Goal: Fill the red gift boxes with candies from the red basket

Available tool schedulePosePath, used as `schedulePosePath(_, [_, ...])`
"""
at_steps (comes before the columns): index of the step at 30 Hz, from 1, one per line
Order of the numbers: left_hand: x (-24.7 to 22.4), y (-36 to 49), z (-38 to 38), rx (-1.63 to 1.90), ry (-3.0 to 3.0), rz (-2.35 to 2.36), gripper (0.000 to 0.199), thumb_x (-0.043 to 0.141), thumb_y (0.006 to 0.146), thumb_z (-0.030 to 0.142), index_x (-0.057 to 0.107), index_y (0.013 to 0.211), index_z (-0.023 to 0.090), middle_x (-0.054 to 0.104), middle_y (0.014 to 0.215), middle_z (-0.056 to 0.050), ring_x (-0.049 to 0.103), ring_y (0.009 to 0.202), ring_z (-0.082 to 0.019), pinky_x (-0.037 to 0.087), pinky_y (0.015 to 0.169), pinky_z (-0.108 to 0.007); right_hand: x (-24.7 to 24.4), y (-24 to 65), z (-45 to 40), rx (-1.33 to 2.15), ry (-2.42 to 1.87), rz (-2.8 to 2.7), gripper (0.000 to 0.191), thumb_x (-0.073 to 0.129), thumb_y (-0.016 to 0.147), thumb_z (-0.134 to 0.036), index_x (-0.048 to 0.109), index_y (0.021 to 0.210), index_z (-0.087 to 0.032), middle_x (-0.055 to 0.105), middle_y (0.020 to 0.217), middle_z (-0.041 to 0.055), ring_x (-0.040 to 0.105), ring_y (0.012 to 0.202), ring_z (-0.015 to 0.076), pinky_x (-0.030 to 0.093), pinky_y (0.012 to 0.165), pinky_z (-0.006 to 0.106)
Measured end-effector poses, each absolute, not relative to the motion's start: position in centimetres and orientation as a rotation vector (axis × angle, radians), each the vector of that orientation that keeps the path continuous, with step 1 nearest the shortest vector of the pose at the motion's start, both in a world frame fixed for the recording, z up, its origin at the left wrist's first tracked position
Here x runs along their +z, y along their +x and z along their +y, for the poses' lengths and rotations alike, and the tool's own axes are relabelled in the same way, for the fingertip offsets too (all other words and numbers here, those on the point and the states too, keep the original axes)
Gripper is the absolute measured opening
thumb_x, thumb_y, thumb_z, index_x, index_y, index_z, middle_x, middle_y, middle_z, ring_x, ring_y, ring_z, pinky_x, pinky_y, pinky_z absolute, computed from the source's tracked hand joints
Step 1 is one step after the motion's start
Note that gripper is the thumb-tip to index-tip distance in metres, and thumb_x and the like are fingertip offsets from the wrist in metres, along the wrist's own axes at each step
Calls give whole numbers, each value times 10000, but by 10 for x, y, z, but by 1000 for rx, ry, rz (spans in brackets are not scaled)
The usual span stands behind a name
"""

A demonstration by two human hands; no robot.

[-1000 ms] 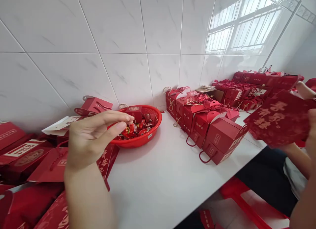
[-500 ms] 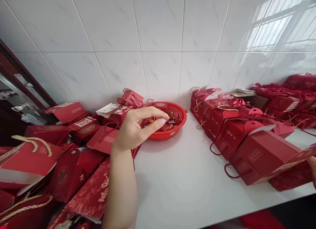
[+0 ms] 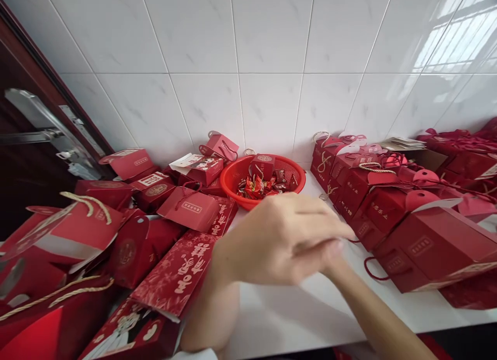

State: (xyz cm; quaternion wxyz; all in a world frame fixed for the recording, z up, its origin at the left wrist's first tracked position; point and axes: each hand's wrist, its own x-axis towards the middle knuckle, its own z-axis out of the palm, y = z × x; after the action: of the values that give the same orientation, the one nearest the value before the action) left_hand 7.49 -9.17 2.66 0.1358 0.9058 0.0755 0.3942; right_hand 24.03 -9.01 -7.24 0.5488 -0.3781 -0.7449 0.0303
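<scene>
My left hand (image 3: 279,236) is over the white table (image 3: 272,329), in front of the red plastic basket (image 3: 302,183). Its fingers are pressed together and curved, smeared a little by motion; whatever they hold is hidden. Behind and under them, my right hand (image 3: 332,252) meets the left one. Only a small part near its wrist shows, and its fingers are covered. The basket holds several red-wrapped candies (image 3: 254,186) and a small red box (image 3: 263,166).
Red gift boxes (image 3: 188,207) with rope handles lie piled on the left. Rows of upright red gift boxes (image 3: 423,251) line the right side. A stack of flat cards (image 3: 402,144) rests among them. Behind is a tiled wall (image 3: 267,111); a door handle (image 3: 34,111) is at far left.
My left hand has moved from above the basket toward me and to the right. My right hand has come in from the boxes at the right edge, and both hands meet. The view has turned left.
</scene>
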Motion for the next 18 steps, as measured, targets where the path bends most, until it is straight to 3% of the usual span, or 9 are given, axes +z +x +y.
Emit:
schedulePosePath(3, [26,79,-106,1016,2705,131,178,560,940,148,727,999,162,770,1025,-80,717,912,-169,572,863,-274,-91,215,-81,159,-807,-1750,457,299,1006,-555,720,947,-389,158,431,-43,245,322,154,339,379,362])
schedulePosePath(5, [27,77,-112,993,2731,124,174,562,942,150,722,1009,157,770,1020,-77,715,916,-174,569,869,-283,-100,210,-81,193,-759,-1699,439,306,1004,-545,713,947,-390,83,435,-45,185,311,152,294,382,372])
schedulePosePath(10, [30,68,-116,1022,2716,216,183,548,955,151,717,1023,170,769,995,-74,715,900,-176,569,846,-282,-114,199,-74,216,-742,-1599,355,409,968,-564,686,1107,-393,213,408,-70,97,304,122,265,389,381])
schedulePosePath(13, [31,67,-115,1078,2696,238,189,548,953,143,718,1031,169,767,987,-76,716,899,-170,571,846,-272,-118,192,-68,325,-715,-1619,410,383,956,-642,652,1172,-421,332,455,-53,159,310,125,249,386,380])
schedulePosePath(15, [31,66,-115,1128,2684,250,197,555,941,124,721,1035,175,767,989,-73,715,917,-167,572,859,-269,-116,187,-62,383,-704,-1678,497,310,949,-697,667,1126,-400,357,484,-29,228,328,138,246,382,377])
schedulePosePath(18, [34,58,-114,1240,2648,386,188,579,929,140,730,1028,194,765,1003,-62,713,923,-162,574,839,-257,-105,176,-48,382,-750,-1866,517,298,966,-664,686,901,-328,408,518,0,376,410,155,314,392,345])
